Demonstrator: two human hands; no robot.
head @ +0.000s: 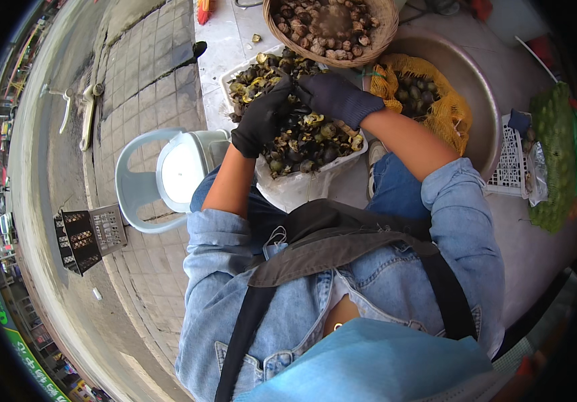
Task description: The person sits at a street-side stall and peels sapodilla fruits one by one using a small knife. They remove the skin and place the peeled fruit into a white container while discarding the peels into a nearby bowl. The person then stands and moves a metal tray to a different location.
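My left hand (263, 115) wears a black glove and is held over a white plastic crate (341, 165) full of dark walnut husks (296, 148) with yellow-green pieces. My right hand (336, 95), in a dark navy knitted glove, meets it over the crate. The fingers of both are bent close together, and whatever lies between them is hidden by the gloves. Beyond the hands a wicker basket (331, 60) holds brown walnuts in the shell (313, 37). A yellow mesh bag (451, 108) of dark green walnuts (416, 95) rests in a large metal basin (489, 115) to the right.
A pale plastic chair (137, 186) stands at the left, with a black crate (80, 236) farther out by the road. A white plastic basket (504, 171) and a green mesh sack (552, 161) are at the right. Part of a shoe (374, 156) shows beside the walnut crate.
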